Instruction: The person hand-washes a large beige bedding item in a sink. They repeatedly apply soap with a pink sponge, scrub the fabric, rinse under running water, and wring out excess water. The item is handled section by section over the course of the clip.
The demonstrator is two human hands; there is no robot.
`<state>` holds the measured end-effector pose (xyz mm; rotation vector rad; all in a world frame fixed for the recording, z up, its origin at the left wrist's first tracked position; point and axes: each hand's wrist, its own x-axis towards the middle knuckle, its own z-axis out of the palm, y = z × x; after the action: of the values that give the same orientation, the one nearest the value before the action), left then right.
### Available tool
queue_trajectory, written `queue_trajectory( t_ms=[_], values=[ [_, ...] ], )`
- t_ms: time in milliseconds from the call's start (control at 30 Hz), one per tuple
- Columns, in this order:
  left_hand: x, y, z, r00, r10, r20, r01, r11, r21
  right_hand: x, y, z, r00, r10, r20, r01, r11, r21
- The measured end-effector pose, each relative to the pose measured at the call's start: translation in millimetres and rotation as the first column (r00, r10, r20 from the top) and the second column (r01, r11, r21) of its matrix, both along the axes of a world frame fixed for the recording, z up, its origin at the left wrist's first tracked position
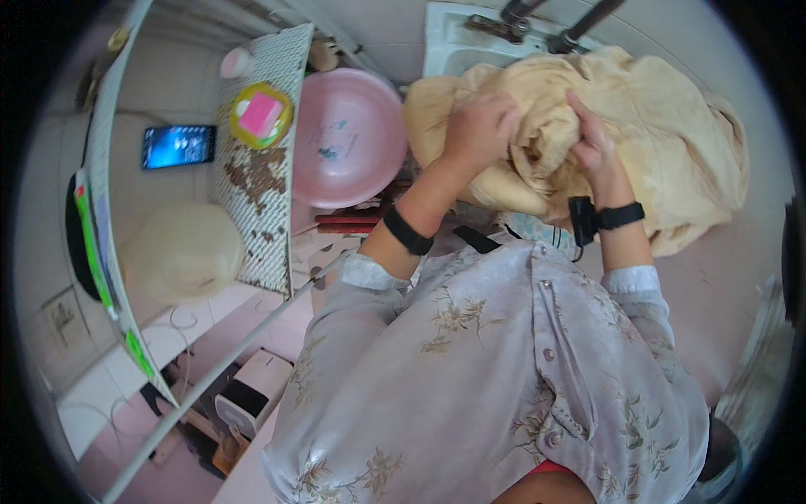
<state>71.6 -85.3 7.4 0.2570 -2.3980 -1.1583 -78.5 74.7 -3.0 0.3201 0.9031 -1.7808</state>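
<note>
A large cream-yellow cloth garment or cover (667, 120) lies bunched over a white sink (453, 41) and hangs past its right side. My left hand (482, 129) presses on the bundle, fingers curled at its left part; whether they pinch the fabric is hidden. My right hand (592, 142) rests against the right side of a gathered fold, thumb up and fingers partly bent. Between both hands the cloth is twisted into a crumpled lump. Black straps circle both forearms, and a small black device sits at the right wrist.
Left of the sink stands a pink plastic basin (352, 138). A rusty white perforated shelf (264, 189) holds a yellow soap dish (286, 104) with a pink block (260, 115). Farther left are a phone (179, 146) and a pale round container (189, 252). Dark pipes (585, 25) rise behind the sink.
</note>
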Motion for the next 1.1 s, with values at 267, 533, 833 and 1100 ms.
queue_trajectory(
  t_ms=[267,533,833,1100],
  values=[
    [135.4,-196.3,57.8,0.664,0.741,0.099,-0.633,0.628,-0.453,9.4,9.4,27.6,0.934,0.261,-0.246,-0.191,0.942,0.274],
    [165.7,-292.7,12.3,0.533,0.713,0.455,-0.385,0.683,-0.621,7.7,20.1,25.5,0.851,0.368,-0.374,-0.227,0.901,0.370],
    [157.6,-308.0,2.2,0.620,0.691,0.370,-0.473,0.706,-0.527,-11.2,16.9,11.2,0.995,0.051,-0.081,-0.048,0.998,0.046],
    [170.7,-325.6,1.4,0.674,0.735,0.082,-0.696,0.594,0.403,3.4,13.8,29.0,0.966,0.110,-0.235,-0.055,0.972,0.227]
  ],
)
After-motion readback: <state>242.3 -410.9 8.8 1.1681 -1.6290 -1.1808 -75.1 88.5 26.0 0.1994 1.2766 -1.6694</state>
